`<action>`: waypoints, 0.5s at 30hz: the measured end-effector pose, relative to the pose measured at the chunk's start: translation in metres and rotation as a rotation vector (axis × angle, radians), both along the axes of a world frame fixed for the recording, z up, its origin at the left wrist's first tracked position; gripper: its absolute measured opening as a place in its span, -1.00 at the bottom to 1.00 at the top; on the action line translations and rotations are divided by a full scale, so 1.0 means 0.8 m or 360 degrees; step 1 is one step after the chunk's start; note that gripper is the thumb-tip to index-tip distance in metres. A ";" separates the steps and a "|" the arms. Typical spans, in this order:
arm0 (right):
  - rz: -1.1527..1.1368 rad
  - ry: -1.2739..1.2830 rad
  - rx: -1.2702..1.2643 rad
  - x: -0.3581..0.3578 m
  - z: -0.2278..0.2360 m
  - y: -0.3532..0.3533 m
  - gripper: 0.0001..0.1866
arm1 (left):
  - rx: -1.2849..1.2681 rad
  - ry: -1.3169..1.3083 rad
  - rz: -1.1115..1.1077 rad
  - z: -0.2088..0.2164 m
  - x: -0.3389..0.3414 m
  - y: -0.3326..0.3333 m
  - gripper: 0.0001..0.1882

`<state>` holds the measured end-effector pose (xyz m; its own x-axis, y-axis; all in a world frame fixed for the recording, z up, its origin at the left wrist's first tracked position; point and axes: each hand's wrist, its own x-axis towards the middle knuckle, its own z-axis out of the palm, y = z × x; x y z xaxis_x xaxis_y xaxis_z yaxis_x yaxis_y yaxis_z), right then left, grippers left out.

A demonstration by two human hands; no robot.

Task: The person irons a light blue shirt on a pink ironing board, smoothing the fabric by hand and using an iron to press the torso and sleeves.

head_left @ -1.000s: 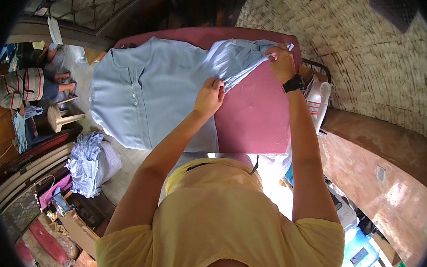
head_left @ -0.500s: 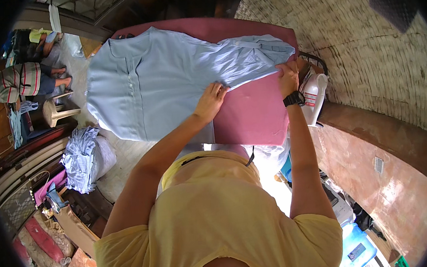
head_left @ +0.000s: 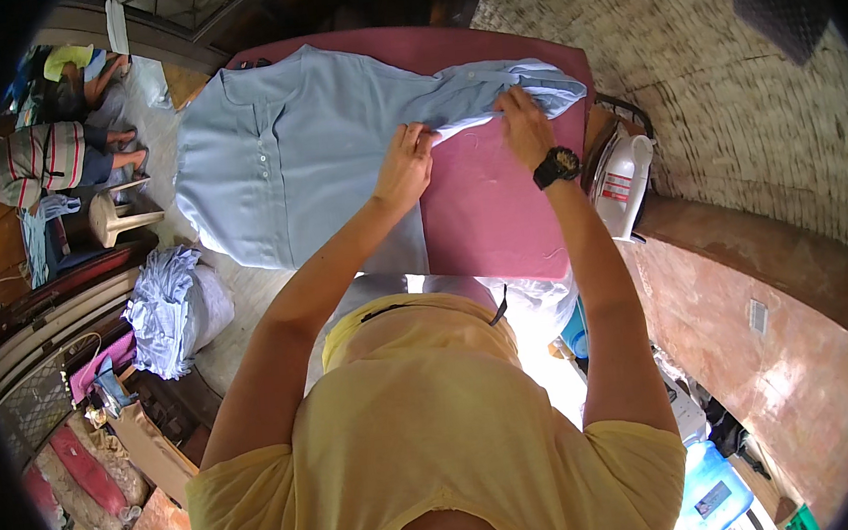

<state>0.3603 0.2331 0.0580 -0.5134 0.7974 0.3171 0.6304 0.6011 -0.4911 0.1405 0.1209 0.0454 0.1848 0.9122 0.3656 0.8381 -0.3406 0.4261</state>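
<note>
Head view: from my end I see the left hand point(head_left: 404, 167) nearly closed, fingertips pinching the lower edge of the light blue button-front shirt point(head_left: 331, 163). The right hand point(head_left: 527, 125), also almost closed, grips the sleeve just beside it. The shirt's body spreads left of the left hand, on the maroon padded tabletop point(head_left: 487, 210); right of the right hand I make out a white plastic jug point(head_left: 626, 171).
</note>
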 end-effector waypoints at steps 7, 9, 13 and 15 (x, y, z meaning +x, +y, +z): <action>-0.0354 -0.0539 0.0293 0.062 0.010 0.026 -0.80 | -0.0169 0.0000 0.0106 0.010 0.004 -0.034 -0.56; -0.0250 -0.0584 0.0274 0.090 -0.004 0.017 -0.77 | -0.0256 -0.0023 0.0037 -0.012 0.003 -0.054 -0.52; -0.0230 -0.0708 0.0074 0.112 -0.023 -0.012 -0.77 | -0.0229 -0.0033 -0.0165 -0.040 -0.006 -0.079 -0.42; -0.0369 -0.0885 -0.0026 0.093 0.008 -0.023 -0.77 | -0.0202 -0.0051 -0.0151 -0.038 -0.009 -0.090 -0.41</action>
